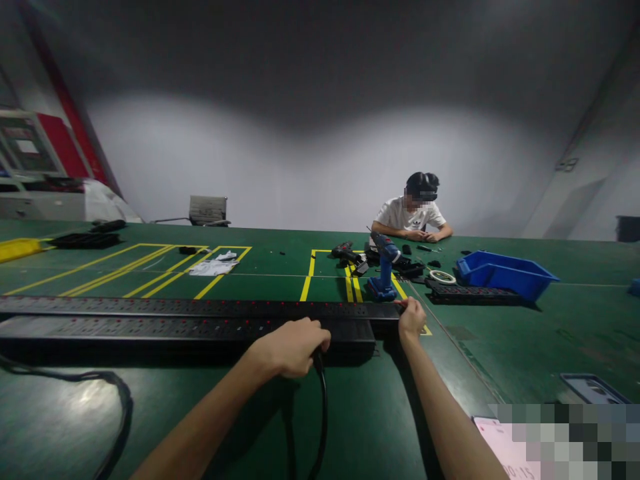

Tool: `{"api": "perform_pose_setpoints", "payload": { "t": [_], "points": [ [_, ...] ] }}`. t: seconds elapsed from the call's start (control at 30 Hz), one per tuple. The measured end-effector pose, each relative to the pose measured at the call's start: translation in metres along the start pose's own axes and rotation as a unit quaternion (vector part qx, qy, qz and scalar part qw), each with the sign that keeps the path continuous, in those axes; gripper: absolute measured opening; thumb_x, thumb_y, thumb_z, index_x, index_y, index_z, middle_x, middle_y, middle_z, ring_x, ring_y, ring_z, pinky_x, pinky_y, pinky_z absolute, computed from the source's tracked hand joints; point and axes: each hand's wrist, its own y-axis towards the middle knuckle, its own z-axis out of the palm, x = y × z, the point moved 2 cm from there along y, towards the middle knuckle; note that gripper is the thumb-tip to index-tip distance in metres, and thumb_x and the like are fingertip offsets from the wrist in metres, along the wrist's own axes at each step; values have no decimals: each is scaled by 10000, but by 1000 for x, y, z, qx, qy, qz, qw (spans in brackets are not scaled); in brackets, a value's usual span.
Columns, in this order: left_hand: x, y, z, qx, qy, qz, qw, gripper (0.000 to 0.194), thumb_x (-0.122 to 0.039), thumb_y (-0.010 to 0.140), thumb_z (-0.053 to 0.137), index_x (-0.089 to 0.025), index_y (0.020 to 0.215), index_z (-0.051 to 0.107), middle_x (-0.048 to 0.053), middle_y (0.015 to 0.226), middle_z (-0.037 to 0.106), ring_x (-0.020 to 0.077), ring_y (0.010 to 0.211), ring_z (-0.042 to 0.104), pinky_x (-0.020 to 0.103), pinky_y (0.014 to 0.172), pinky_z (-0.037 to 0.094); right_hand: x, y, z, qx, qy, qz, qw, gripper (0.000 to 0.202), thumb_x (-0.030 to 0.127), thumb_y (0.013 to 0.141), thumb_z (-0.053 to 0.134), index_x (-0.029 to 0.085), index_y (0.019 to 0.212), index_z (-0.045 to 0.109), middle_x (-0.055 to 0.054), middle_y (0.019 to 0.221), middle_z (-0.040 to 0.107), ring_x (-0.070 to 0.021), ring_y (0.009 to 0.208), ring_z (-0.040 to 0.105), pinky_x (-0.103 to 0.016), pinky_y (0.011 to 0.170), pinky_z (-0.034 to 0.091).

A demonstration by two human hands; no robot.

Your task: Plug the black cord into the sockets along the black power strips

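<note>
Two long black power strips lie side by side across the table, with rows of sockets and small red marks on top. My left hand (293, 347) is above the front power strip (195, 328), fingers curled round the end of a black power cable (323, 397) that hangs down toward me. Whether a plug is inside that grip is hidden. At the right end of the rear power strip (360, 311), my right hand (413, 319) is closed on its end, fingertips near a small reddish spot. Another black cable (125, 400) curves at the left.
A blue cordless drill (384, 267) stands beyond the strips. To its right are a tape roll (443, 277), a blue bin (505, 273) and a black socket strip (473, 293). White papers (215, 265) lie far left of centre. A person (413, 213) sits opposite. A phone (595, 388) lies right.
</note>
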Motion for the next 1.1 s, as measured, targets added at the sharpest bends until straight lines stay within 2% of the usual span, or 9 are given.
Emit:
{"api": "perform_pose_setpoints", "payload": {
  "t": [0.1, 0.2, 0.37, 0.5, 0.63, 1.0, 1.1],
  "points": [
    [24, 4, -4, -61, -43, 9, 997, 411, -131, 725, 549, -230, 1117, 621, 80, 1112, 605, 240, 1055, 559, 362, 923, 440, 1, -1, -1, 3, -10, 0, 1000, 379, 453, 843, 382, 186, 695, 606, -66, 725, 708, -217, 760, 626, -292, 730, 406],
    [49, 15, 1, -108, -116, 35, 987, 394, -108, 773, 485, -226, 1124, 619, 57, 1125, 606, 199, 1076, 549, 339, 980, 409, 2, -1, -2, 10, -13, 2, 1000, 385, 455, 846, 376, 188, 697, 609, -65, 730, 709, -217, 755, 621, -294, 724, 396],
    [84, 41, 26, -245, -214, 8, 946, 314, -203, 846, 491, -219, 1141, 598, 52, 1135, 627, 189, 1039, 580, 341, 961, 443, 4, -1, -3, 9, -29, 5, 1000, 384, 454, 845, 372, 195, 688, 609, -62, 758, 711, -223, 772, 600, -295, 713, 375],
    [93, 52, 43, -303, -237, 2, 923, 312, -257, 867, 507, -226, 1164, 596, 54, 1161, 628, 199, 1070, 587, 359, 983, 440, 5, -2, -3, 12, -30, 10, 999, 376, 447, 843, 375, 200, 681, 607, -55, 751, 712, -224, 778, 597, -294, 710, 367],
    [92, 55, 51, -330, -237, -6, 914, 332, -279, 876, 503, -214, 1191, 586, 65, 1182, 619, 205, 1093, 579, 372, 984, 443, 4, -1, -3, 10, -31, 8, 999, 379, 451, 836, 381, 199, 682, 618, -61, 748, 712, -227, 773, 598, -293, 706, 370],
    [93, 57, 59, -325, -210, -27, 922, 354, -280, 870, 512, -231, 1216, 570, 73, 1191, 613, 213, 1071, 590, 376, 955, 458, 3, -1, -2, 29, -24, 11, 999, 332, 426, 788, 408, 192, 708, 631, -57, 774, 716, -224, 785, 607, -281, 694, 391],
    [96, 59, 61, -339, -235, -34, 910, 435, -269, 847, 547, -223, 1278, 512, 80, 1188, 620, 211, 1065, 599, 367, 940, 467, 13, -1, -5, 35, -77, -18, 996, 324, 409, 783, 417, 181, 742, 643, -75, 781, 705, -228, 766, 601, -287, 683, 380]
  ]
}}
